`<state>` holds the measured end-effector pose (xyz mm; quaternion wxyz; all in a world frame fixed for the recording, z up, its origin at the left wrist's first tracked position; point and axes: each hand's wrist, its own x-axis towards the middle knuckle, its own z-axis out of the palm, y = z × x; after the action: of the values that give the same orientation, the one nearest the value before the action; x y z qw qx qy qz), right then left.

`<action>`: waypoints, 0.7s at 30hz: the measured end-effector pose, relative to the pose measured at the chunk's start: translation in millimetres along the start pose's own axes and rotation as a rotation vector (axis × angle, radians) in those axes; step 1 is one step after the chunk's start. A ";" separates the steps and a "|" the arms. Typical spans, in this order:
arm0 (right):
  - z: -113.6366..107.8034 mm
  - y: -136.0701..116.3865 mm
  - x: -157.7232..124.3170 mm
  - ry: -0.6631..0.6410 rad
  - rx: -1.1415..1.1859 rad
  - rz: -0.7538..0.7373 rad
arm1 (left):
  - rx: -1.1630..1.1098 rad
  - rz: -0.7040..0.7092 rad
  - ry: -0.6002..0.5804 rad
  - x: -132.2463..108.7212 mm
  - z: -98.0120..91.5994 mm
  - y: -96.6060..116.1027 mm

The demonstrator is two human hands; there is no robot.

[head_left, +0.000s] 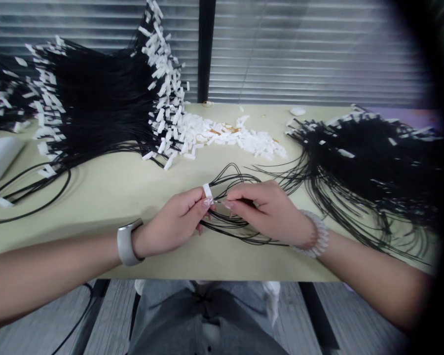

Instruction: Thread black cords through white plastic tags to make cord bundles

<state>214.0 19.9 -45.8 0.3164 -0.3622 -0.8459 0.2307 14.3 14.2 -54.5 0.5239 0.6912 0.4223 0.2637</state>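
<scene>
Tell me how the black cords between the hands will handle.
The thin black cords look floppy, lying in loose curves on the table. They seem light and apt to tangle, given the crossed loops by the right hand.

Wire ends (217, 201) hidden by left hand (172, 224) and right hand (270, 212); black wire bundle (366, 162) lost in dark vignette; orange specks (215, 131) unidentifiable.

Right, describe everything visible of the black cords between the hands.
The thin black cords form a small, loose bunch of long loops, smooth and rubbery-looking, lying partly on the pale table top. They run between the left hand and right hand, whose fingers gather them near a small white tag at the left fingertips. Whether it is fixed to them is unclear.
</scene>
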 end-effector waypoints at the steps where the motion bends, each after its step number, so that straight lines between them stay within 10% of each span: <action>1: 0.3 0.3 0.0 0.019 -0.015 -0.029 | 0.006 0.000 -0.006 0.2 -0.3 -0.3; 21: 6.8 -2.1 -0.3 0.019 -0.043 0.030 | 0.080 0.026 -0.028 -1.2 0.4 -1.7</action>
<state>208.4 17.3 -49.3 0.3131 -0.3841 -0.8419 0.2136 13.5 13.1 -56.2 0.4980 0.7207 0.4161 0.2436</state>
